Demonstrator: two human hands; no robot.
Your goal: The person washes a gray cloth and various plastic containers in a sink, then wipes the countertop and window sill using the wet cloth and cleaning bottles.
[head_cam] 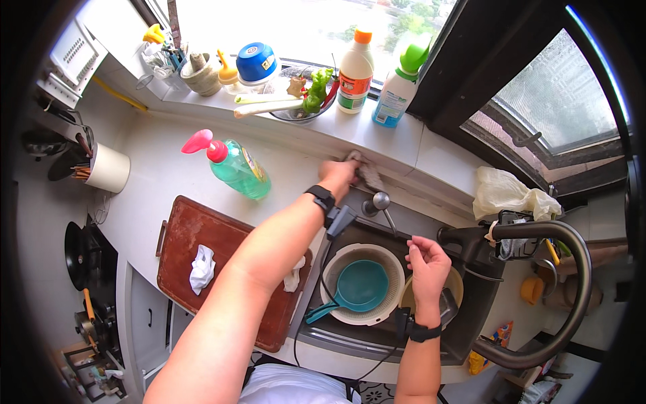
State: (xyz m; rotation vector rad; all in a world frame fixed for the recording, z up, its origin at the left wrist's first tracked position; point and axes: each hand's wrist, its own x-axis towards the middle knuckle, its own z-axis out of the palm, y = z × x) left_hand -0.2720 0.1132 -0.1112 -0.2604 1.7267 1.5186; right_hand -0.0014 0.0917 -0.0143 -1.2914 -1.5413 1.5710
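Observation:
My left hand (339, 174) is shut on a grey-brown rag (371, 178), pressing it to the counter's back edge below the window ledge. Just in front of that rag stands the metal pump of a built-in soap dispenser (377, 203) at the sink's rim. Over the sink hovers my right hand (429, 260), loosely curled with nothing visible in it. Beneath it in the dark sink (348, 237) is a yellowish bowl (456, 283), partly hidden by the hand. To its left a teal handled strainer or scoop (362, 285) lies inside a pale colander (330, 270).
A green soap bottle (242, 169) stands on the counter (151, 151). Left of the sink lies a brown tray (202, 222) with crumpled white tissue (202, 269). Bottles (355, 76) and a vegetable bowl (303, 115) line the ledge. A dark faucet (580, 283) arches at right.

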